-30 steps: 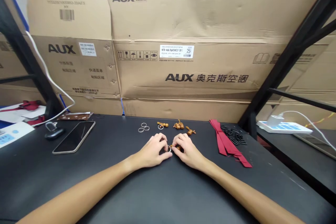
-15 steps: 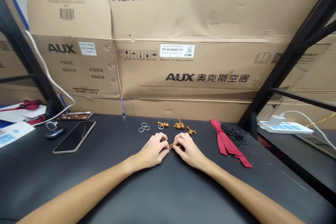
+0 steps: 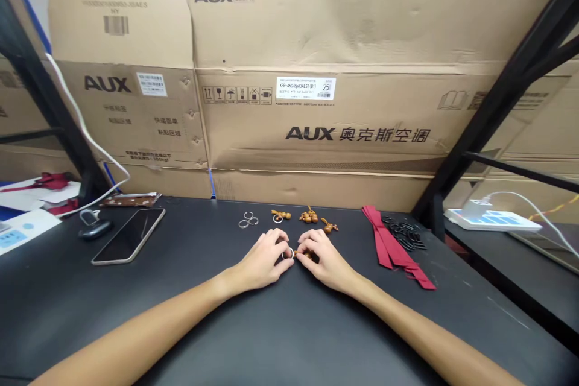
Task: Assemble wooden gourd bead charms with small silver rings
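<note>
My left hand rests low over the black table, its thumb and fingertips closed on a silver key ring. Facing it, my right hand pinches a small brown wooden gourd pendant, mostly hidden by the fingers. Its yellowish cord meets the ring between the two hands; whether it is threaded through I cannot tell. Just beyond lie another gourd pendant with a ring, a small pile of gourd pendants and a single pendant. Several loose key rings lie past my left hand.
Red ribbon strips and a heap of black clips lie to the right. On the left are a phone, a dark key fob and a brown packet. A cardboard wall stands along the back, with a black metal post at right.
The key ring at my left fingertips now shows more fully, tilted up between the hands. Both hands have barely shifted.
</note>
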### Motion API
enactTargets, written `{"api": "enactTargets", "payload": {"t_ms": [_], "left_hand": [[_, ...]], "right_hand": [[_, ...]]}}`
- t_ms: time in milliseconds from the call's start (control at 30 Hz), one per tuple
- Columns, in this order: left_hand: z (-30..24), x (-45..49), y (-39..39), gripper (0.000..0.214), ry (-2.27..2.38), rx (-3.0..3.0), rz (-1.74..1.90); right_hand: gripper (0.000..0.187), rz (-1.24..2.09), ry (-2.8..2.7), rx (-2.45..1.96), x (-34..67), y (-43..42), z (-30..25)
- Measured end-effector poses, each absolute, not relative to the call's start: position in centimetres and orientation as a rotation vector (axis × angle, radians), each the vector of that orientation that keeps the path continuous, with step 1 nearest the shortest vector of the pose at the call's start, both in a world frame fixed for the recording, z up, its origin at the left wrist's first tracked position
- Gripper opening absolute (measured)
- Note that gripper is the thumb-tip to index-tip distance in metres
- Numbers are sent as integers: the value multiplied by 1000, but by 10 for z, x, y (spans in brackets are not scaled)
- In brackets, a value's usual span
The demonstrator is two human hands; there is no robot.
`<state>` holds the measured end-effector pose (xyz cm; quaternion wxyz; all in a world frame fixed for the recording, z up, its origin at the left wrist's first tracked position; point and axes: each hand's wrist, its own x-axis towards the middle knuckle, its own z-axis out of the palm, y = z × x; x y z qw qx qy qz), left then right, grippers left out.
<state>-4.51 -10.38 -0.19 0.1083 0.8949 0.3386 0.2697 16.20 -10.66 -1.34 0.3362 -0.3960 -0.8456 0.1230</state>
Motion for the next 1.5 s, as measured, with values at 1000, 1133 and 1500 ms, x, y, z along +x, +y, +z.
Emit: {"api": "enactTargets", "payload": {"t_ms": [1000, 1133, 1500], "left_hand": [[-6, -46, -100, 7, 1042, 2670, 808], [-4, -48, -100, 3, 1159, 2682, 840], [-9, -50, -99, 27, 1376, 2799, 779]], "right_hand": [[6, 68, -2178, -1080, 166, -101, -18], [13, -49, -2163, -1086, 171, -102, -14], [24, -19, -2395, -1140, 172, -104, -12]]}}
